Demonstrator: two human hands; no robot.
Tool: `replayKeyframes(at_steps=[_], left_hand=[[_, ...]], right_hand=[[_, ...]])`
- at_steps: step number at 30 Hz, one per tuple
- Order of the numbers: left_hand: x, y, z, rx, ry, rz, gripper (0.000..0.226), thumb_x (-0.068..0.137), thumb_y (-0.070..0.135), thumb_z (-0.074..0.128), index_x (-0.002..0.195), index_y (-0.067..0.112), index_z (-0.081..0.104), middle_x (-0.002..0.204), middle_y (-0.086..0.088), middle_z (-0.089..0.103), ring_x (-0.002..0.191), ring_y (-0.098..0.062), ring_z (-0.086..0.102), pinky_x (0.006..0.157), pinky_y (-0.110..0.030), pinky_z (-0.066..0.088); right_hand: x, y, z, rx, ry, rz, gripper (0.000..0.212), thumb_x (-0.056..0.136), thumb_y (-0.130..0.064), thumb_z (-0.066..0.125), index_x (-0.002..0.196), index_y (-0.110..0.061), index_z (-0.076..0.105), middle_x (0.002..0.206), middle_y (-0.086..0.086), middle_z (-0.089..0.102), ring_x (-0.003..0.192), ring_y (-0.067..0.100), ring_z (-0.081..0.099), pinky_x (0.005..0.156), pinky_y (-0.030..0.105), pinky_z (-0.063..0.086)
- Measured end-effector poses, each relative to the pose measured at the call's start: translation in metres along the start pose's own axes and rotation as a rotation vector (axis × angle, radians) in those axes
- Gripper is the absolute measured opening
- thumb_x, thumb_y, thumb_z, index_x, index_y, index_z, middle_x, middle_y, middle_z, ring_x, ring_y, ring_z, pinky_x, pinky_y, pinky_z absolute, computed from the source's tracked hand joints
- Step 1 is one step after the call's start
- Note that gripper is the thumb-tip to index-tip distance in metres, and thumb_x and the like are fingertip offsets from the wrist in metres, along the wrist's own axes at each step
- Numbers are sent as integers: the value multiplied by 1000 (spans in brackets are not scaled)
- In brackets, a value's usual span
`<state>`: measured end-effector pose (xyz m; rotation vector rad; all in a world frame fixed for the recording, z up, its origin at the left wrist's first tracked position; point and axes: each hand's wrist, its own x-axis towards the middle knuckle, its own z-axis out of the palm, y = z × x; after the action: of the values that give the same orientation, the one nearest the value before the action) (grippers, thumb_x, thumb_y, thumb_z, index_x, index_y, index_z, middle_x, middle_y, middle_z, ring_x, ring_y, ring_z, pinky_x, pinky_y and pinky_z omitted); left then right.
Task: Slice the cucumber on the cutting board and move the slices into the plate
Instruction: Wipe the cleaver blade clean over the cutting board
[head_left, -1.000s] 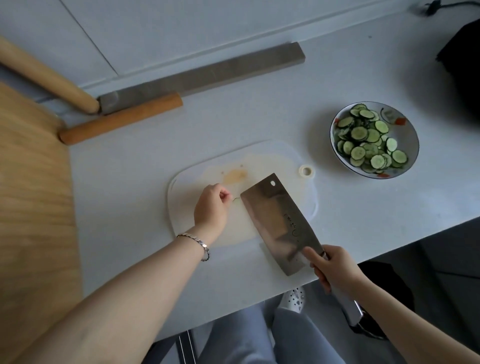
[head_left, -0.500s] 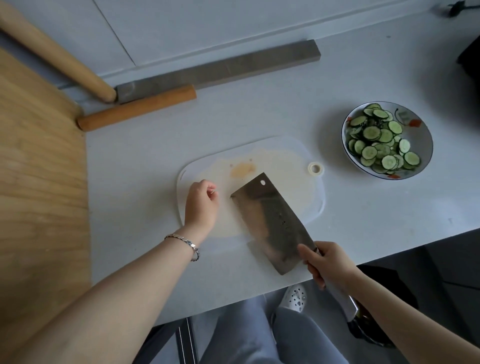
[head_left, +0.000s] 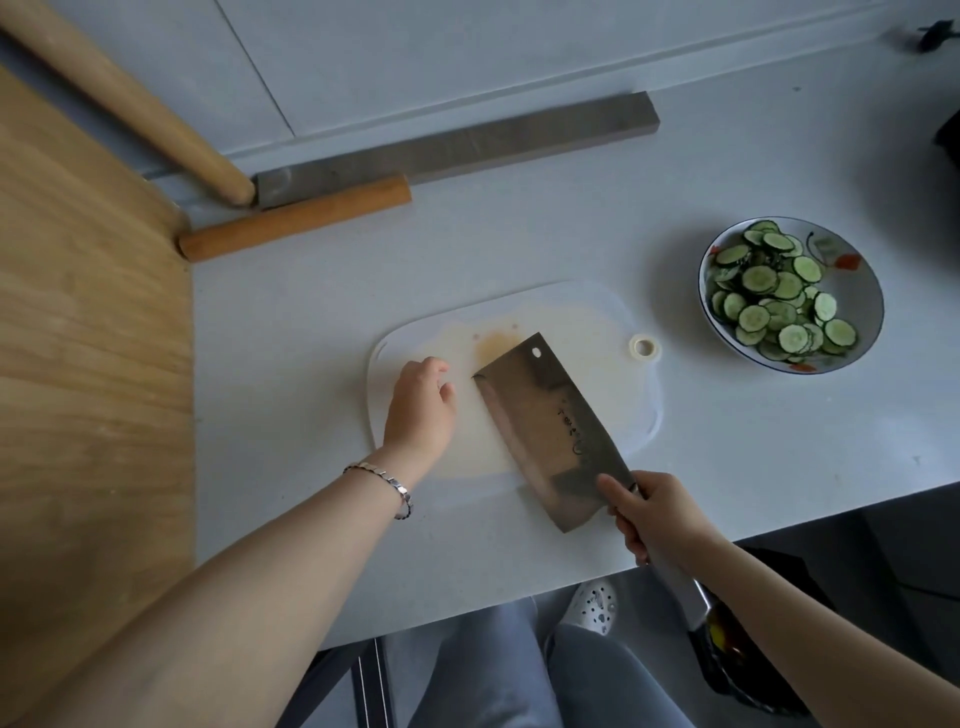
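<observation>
A white cutting board (head_left: 597, 332) with a brownish stain lies in the middle of the grey table; no cucumber shows on it. My left hand (head_left: 421, 410) rests on the board's left part with its fingers curled under, and nothing is visible in them. Gripped by its handle in my right hand (head_left: 660, 514), a broad steel cleaver (head_left: 550, 426) lies tilted over the board, its blade beside my left hand. To the right stands a patterned plate (head_left: 862, 291) heaped with cucumber slices (head_left: 774, 301).
A large wooden board (head_left: 88, 364) covers the left side. Two wooden rolling pins (head_left: 291, 223) (head_left: 130, 98) and a long grey bar (head_left: 467, 140) lie at the back. The table's front edge runs just below my right hand, with my legs and a shoe beneath.
My left hand has slid left along the board, away from the cleaver's tip. The cleaver stays tilted over the board in my right hand. The camera view has shifted slightly.
</observation>
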<state>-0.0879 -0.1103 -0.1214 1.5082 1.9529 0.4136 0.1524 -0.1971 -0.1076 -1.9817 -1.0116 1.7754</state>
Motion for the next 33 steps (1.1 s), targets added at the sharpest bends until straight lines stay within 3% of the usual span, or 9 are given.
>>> replayKeyframes(at_steps=[4,8,13,16,19,24,28,31,33], left_hand=[[-3,4,-7,176,138,370,34,87,4,41,118,-2,54,123,-19,57,115,-35,53,94,-41,42],[-10,37,5,379,5,738,49,82,7,29,126,5,49,134,-11,52,124,-28,49,96,-44,42],[-35,104,51,483,-96,908,56,73,1,37,128,8,49,137,-7,50,123,-23,50,98,-38,39],[-63,150,83,462,-159,949,58,77,0,33,134,6,40,145,-8,39,132,-25,39,101,-46,36],[-102,194,123,490,-288,1013,61,83,0,21,143,9,19,154,-4,13,142,-22,14,112,-43,17],[-174,252,203,564,-460,1173,63,89,-3,28,145,12,3,156,-1,-3,143,-17,-2,115,-38,5],[-237,279,265,718,-651,1258,58,91,3,32,145,14,12,155,1,11,143,-16,6,115,-37,7],[-279,297,295,772,-787,1229,47,89,2,36,134,13,39,140,-6,43,132,-21,34,113,-36,14],[-299,309,304,675,-778,1196,47,88,0,36,132,14,41,131,-7,52,120,-24,46,109,-35,23]], right_hand=[[-10,-2,-6,13,1,14,36,93,-25,56,67,-1,51,43,5,45,32,16,38,35,23,35],[-34,-1,-38,-12,52,-30,36,93,-26,56,68,0,52,40,4,47,30,16,38,38,26,37],[-84,21,-97,-36,205,-69,40,92,-32,56,70,2,55,43,12,50,31,20,41,40,23,42],[-115,50,-133,8,317,-53,39,92,-30,56,66,-2,53,43,11,50,33,22,41,38,20,38],[-154,92,-168,37,420,-12,39,93,-30,56,65,-3,51,41,10,50,32,22,40,40,19,38],[-220,179,-214,108,573,94,42,93,-35,54,64,-5,52,38,11,53,33,17,41,51,24,41],[-265,252,-241,200,718,208,42,92,-38,53,64,-6,52,44,15,54,34,17,43,44,19,38],[-290,291,-250,275,800,267,40,92,-35,53,64,-6,52,42,10,52,32,18,43,45,22,39],[-298,307,-253,325,825,283,39,92,-33,54,63,-7,51,42,7,50,33,20,44,49,25,40]])
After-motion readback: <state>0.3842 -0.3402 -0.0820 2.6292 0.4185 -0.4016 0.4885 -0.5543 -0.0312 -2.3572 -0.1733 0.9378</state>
